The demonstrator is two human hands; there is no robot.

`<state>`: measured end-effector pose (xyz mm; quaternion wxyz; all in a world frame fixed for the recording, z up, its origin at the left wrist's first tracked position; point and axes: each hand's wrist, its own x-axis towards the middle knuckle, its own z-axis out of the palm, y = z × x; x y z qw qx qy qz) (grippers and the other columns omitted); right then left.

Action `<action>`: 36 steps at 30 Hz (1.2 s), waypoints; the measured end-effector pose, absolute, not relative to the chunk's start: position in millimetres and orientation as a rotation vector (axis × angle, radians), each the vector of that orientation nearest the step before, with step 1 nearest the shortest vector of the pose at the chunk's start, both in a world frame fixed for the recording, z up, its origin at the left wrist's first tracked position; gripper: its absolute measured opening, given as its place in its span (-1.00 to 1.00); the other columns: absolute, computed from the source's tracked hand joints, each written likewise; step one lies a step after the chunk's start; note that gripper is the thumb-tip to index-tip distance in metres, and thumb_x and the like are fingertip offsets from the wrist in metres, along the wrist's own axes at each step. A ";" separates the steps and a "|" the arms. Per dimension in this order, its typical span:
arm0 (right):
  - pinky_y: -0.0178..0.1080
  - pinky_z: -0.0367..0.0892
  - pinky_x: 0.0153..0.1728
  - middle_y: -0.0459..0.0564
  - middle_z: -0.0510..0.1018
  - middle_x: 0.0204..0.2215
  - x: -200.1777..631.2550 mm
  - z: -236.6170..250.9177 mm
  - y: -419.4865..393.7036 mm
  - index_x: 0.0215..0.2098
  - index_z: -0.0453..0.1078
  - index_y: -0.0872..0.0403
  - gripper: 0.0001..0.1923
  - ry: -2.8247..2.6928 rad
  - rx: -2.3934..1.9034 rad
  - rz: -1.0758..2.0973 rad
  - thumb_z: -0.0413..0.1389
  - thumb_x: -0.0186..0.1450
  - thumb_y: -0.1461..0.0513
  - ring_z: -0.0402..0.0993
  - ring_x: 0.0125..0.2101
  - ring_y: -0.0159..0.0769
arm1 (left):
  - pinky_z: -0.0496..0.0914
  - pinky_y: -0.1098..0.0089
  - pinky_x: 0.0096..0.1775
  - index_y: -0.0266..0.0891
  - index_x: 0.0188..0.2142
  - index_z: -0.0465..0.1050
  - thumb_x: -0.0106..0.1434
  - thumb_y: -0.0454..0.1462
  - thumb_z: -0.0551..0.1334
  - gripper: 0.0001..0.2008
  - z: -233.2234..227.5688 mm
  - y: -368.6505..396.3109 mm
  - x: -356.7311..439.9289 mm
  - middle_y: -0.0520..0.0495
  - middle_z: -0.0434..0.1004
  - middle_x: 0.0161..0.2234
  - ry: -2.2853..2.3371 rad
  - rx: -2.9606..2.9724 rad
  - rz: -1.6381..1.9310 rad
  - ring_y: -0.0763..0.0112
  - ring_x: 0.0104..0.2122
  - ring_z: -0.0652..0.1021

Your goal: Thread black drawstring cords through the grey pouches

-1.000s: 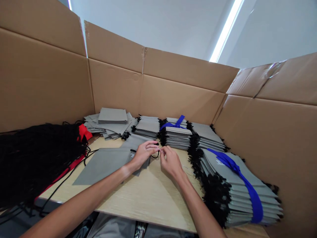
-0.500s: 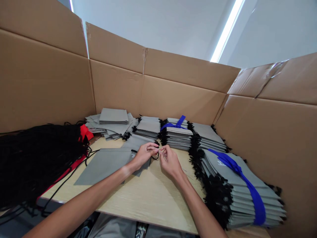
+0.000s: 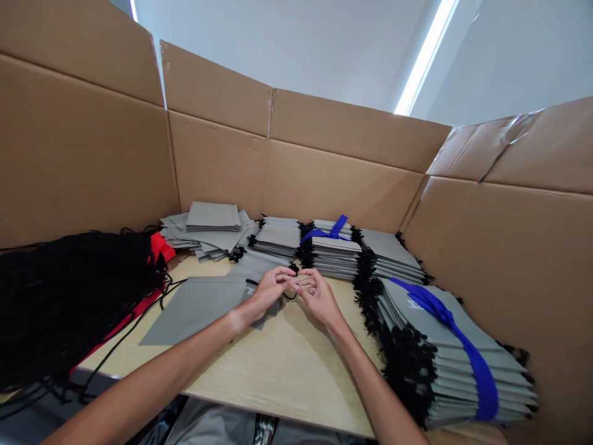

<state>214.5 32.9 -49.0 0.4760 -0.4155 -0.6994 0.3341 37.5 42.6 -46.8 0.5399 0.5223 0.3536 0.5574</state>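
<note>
Two bare forearms reach forward over a pale wooden table. The left hand and right hand meet near the middle of the table, fingertips together, pinching a thin black cord between them. The cord belongs to a flat grey pouch that lies on the table just under and left of the left hand.

At the near right edge sits a tall stack of grey pouches bound with a blue ribbon, black cord ends bristling along its left side. At the near left lies a large heap of black cords on something red.

Beyond the hands, more stacks of grey pouches line the back: a loose pile at left, then neater stacks, one tied with blue ribbon. Tall cardboard walls surround the table on three sides.
</note>
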 end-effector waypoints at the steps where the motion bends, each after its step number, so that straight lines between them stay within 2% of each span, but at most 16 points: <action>1: -0.23 0.42 -0.30 0.10 0.74 -0.18 214.6 -48.5 32.9 0.08 0.43 0.00 -0.57 -1.702 -1.009 0.817 0.28 0.37 -0.04 0.64 -0.24 -0.16 | 0.47 0.34 -0.20 -0.16 -0.20 0.61 0.03 -0.16 0.62 -0.62 -46.7 42.5 37.4 -0.05 0.73 -0.36 0.839 1.236 1.319 0.22 -0.29 0.69; 8: -0.25 0.40 -0.32 0.06 0.73 -0.27 215.4 -42.9 29.6 0.01 0.48 0.03 -0.63 -1.740 -1.022 0.766 0.26 0.39 -0.03 0.62 -0.30 -0.19 | 0.45 0.34 -0.21 -0.21 -0.20 0.62 -0.02 -0.17 0.63 -0.58 -47.9 45.7 36.8 -0.07 0.73 -0.34 0.860 1.171 1.326 0.22 -0.29 0.69; 16: -0.24 0.44 -0.29 0.07 0.75 -0.23 213.6 -43.6 29.6 -0.07 0.58 0.05 -0.76 -1.752 -0.995 0.712 0.22 0.40 0.09 0.64 -0.31 -0.20 | 0.46 0.35 -0.21 -0.22 -0.21 0.64 0.02 -0.10 0.63 -0.59 -50.7 46.9 36.4 -0.10 0.72 -0.31 0.872 1.244 1.356 0.23 -0.28 0.67; 20: -0.22 0.45 -0.30 0.08 0.76 -0.23 213.4 -47.7 30.2 -0.14 0.64 0.06 -0.78 -1.753 -1.034 0.695 0.22 0.39 0.12 0.66 -0.30 -0.17 | 0.48 0.34 -0.22 -0.19 -0.28 0.66 0.02 -0.05 0.63 -0.61 -45.8 50.8 29.9 -0.11 0.71 -0.33 0.874 1.392 1.316 0.21 -0.30 0.65; 23: -0.23 0.45 -0.32 0.05 0.76 -0.28 213.8 -51.9 31.2 -0.18 0.66 0.06 -0.80 -1.747 -1.059 0.691 0.22 0.37 0.16 0.65 -0.33 -0.18 | 0.50 0.32 -0.22 -0.15 -0.29 0.69 0.05 -0.03 0.60 -0.67 -35.6 55.3 3.1 -0.12 0.72 -0.33 0.932 1.583 1.295 0.17 -0.29 0.64; 26: -0.23 0.46 -0.30 0.02 0.75 -0.32 213.0 -53.8 31.5 -0.23 0.67 0.05 -0.83 -1.753 -1.057 0.692 0.21 0.35 0.20 0.65 -0.34 -0.20 | 0.51 0.27 -0.16 -0.10 -0.29 0.72 0.19 -0.03 0.49 -0.77 -27.0 58.2 -45.0 -0.14 0.75 -0.32 1.142 1.888 1.190 0.08 -0.27 0.66; 29: -0.22 0.46 -0.26 0.01 0.75 -0.32 211.3 -52.4 30.9 -0.24 0.67 0.05 -0.84 -1.789 -1.062 0.689 0.22 0.33 0.22 0.65 -0.33 -0.20 | 0.51 0.19 -0.04 -0.05 -0.36 0.72 0.15 -0.11 0.46 -0.87 -28.1 56.8 -94.8 -0.19 0.79 -0.26 1.346 2.100 1.047 -0.08 -0.18 0.70; 32: -0.23 0.46 -0.24 0.01 0.76 -0.30 210.2 -50.8 30.0 -0.25 0.67 0.05 -0.86 -1.803 -1.046 0.692 0.23 0.32 0.22 0.65 -0.31 -0.21 | 0.50 0.12 0.08 -0.04 -0.24 0.75 0.17 -0.14 0.41 -0.82 -37.6 49.4 -124.8 -0.23 0.81 -0.11 1.502 2.206 0.946 -0.20 -0.02 0.71; 36: -0.25 0.42 -0.28 0.00 0.74 -0.31 211.0 -51.0 29.2 -0.26 0.65 0.06 -0.86 -1.800 -0.996 0.696 0.22 0.33 0.23 0.63 -0.32 -0.23 | 0.48 0.13 0.16 -0.06 -0.06 0.74 0.32 -0.17 0.27 -0.71 -48.9 32.2 -131.9 -0.23 0.79 0.03 1.605 2.326 0.905 -0.16 0.07 0.70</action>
